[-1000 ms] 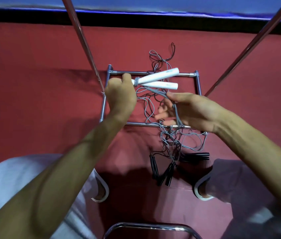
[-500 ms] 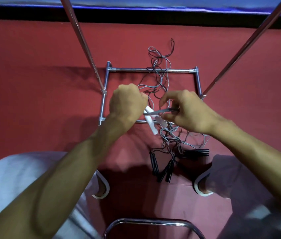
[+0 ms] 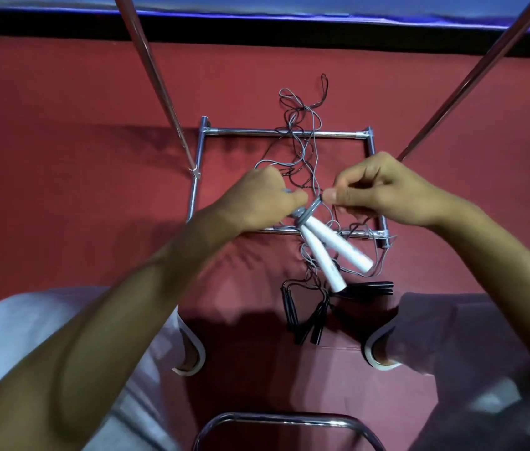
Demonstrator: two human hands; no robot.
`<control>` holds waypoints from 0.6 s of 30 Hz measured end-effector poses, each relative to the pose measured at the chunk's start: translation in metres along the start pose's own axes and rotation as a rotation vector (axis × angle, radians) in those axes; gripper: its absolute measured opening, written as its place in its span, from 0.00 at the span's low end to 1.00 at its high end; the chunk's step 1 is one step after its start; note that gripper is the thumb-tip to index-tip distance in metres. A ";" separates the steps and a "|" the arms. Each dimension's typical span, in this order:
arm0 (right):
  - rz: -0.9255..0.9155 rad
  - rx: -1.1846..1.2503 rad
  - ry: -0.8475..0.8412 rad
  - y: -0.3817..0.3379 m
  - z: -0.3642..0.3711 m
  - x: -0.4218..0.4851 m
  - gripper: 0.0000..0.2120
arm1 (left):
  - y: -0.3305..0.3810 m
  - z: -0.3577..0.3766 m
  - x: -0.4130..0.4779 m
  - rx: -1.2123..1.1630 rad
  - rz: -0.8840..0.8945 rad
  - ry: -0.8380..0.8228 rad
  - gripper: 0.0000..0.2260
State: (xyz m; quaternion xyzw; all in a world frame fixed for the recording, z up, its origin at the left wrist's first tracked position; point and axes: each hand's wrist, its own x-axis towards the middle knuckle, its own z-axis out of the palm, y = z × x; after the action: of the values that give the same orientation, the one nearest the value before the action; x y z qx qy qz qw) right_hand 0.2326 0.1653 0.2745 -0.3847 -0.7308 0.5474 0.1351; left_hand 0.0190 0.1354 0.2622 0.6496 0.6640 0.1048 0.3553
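Observation:
My left hand (image 3: 263,200) grips the grey top ends of two white skipping-rope handles (image 3: 338,249), which hang down and to the right. Just right of it, my right hand (image 3: 384,190) pinches the grey cord (image 3: 317,203) where it leaves the handles. More grey and dark cord (image 3: 302,131) lies tangled on the red floor and across a chrome frame (image 3: 283,133). Several black handles (image 3: 309,317) lie bunched on the floor below the white ones.
Two chrome poles (image 3: 156,79) (image 3: 471,73) slant up from the frame's sides. My knees in pale shorts (image 3: 45,336) sit at both lower corners. A chrome chair rail (image 3: 283,418) curves along the bottom edge. A blue mat (image 3: 289,3) runs across the top.
The white handles swung from pointing right, up by the frame's far bar, to hanging down over its near bar. My right hand went from loosely holding the cord to pinching it near the handles.

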 end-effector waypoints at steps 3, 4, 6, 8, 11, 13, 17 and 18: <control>0.123 0.273 0.041 0.007 0.005 0.006 0.18 | -0.002 -0.004 0.002 -0.209 0.032 -0.052 0.18; 0.170 0.348 0.023 0.008 0.008 0.008 0.16 | -0.003 -0.003 0.002 -0.251 0.045 -0.044 0.18; 0.271 0.488 -0.017 0.007 0.014 0.011 0.15 | -0.007 -0.001 0.001 -0.274 0.069 0.002 0.19; 0.364 0.642 -0.035 0.003 0.018 0.014 0.14 | -0.011 0.000 0.000 -0.277 0.087 0.035 0.20; 0.438 0.826 -0.058 -0.002 0.020 0.015 0.15 | -0.013 0.005 -0.001 -0.350 0.106 0.022 0.19; 0.451 0.872 -0.103 -0.005 0.024 0.015 0.16 | -0.011 0.009 -0.004 -0.336 0.131 0.043 0.19; 0.493 0.779 -0.076 -0.007 0.037 0.017 0.21 | -0.010 0.021 -0.011 -0.140 0.237 0.031 0.25; 0.508 0.741 -0.042 -0.005 0.041 0.019 0.20 | -0.011 0.024 -0.010 -0.122 0.233 0.018 0.26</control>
State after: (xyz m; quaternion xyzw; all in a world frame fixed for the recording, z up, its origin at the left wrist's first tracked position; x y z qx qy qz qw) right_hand 0.1924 0.1498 0.2603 -0.4663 -0.3705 0.7957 0.1101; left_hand 0.0236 0.1166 0.2414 0.6986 0.5794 0.1915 0.3735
